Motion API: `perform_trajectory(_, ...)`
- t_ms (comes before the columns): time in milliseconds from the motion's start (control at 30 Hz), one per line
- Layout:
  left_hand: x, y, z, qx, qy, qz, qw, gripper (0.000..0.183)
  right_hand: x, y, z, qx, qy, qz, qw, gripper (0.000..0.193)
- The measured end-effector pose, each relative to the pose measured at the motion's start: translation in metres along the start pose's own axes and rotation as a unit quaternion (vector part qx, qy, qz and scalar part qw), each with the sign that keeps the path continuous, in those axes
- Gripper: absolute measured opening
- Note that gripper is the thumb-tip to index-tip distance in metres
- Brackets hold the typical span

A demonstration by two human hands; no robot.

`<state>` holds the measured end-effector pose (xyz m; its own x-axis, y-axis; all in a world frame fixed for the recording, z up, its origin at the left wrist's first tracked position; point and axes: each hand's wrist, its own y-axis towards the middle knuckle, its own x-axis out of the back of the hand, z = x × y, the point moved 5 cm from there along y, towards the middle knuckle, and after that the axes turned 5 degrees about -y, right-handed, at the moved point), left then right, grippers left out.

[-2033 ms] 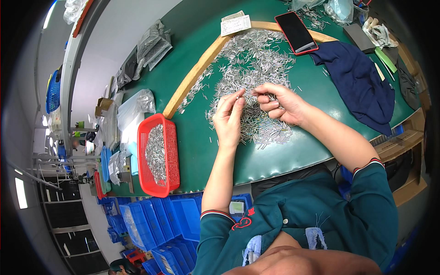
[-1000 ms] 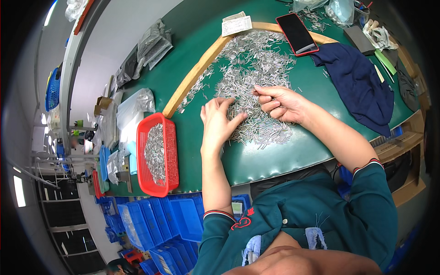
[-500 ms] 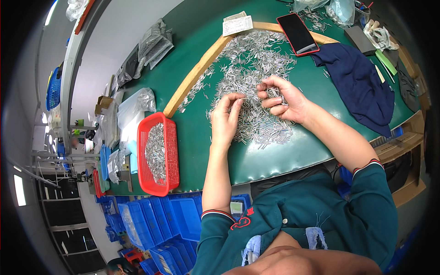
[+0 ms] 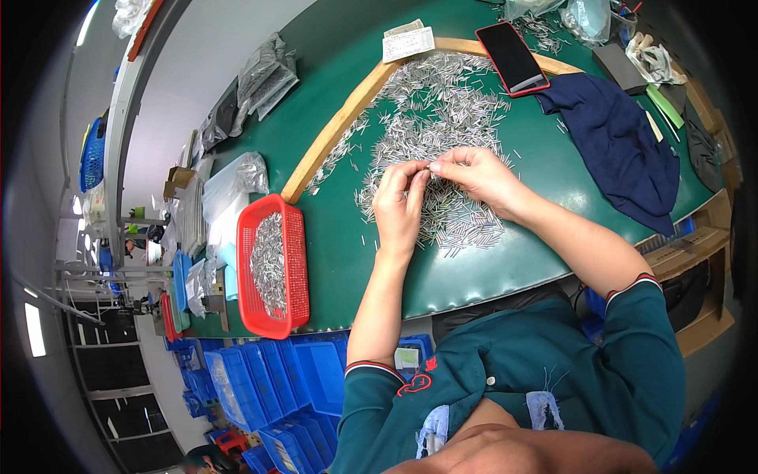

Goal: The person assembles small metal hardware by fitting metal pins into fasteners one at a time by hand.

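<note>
A wide heap of small silvery metal pins [image 4: 466,225] lies spread over the green table [image 4: 347,280]. Above the middle of the heap, my left hand [image 4: 399,201] and my right hand [image 4: 478,180] meet at the fingertips. Both are closed in a pinch. A tiny piece seems to sit between the fingertips, but it is too small to make out. On the left, at the table's near edge, stands a red plastic basket [image 4: 297,272] holding many more of the pins [image 4: 270,265].
Wooden strips [image 4: 339,130] border the heap at the back. A phone [image 4: 513,59] and paper slips [image 4: 408,43] rest on them. Dark blue cloth [image 4: 612,142] lies to the right, plastic bags [image 4: 268,75] at the back left. Blue bins [image 4: 320,375] stand below the table's edge.
My hands have come together over the heap; half a second ago they were apart. The right hand moved left and nearer, its curled fingers now pinching against the left fingertips.
</note>
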<state>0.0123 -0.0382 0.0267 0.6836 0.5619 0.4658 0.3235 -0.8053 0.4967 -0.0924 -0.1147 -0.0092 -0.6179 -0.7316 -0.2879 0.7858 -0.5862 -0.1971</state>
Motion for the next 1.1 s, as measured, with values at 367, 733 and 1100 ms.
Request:
perform_trajectory(367, -0.002, -0.002, 0.010, 0.072, -0.066, -0.008, 0.995, 0.026, 0.004, 0.005, 0.005, 0.224, -0.149, -0.045, 0.962, 0.020)
perform_trajectory(733, 0.003, 0.001, -0.008, 0.002, 0.007, -0.033, 0.999, 0.032, 0.010, 0.009, 0.004, 0.209, -0.161, -0.053, 0.963, 0.022)
perform_trajectory(1100, -0.002, -0.002, 0.001, 0.001, 0.000, -0.027, 1.000, 0.035, 0.004, 0.000, 0.012, 0.218, -0.201, -0.058, 0.953, 0.022)
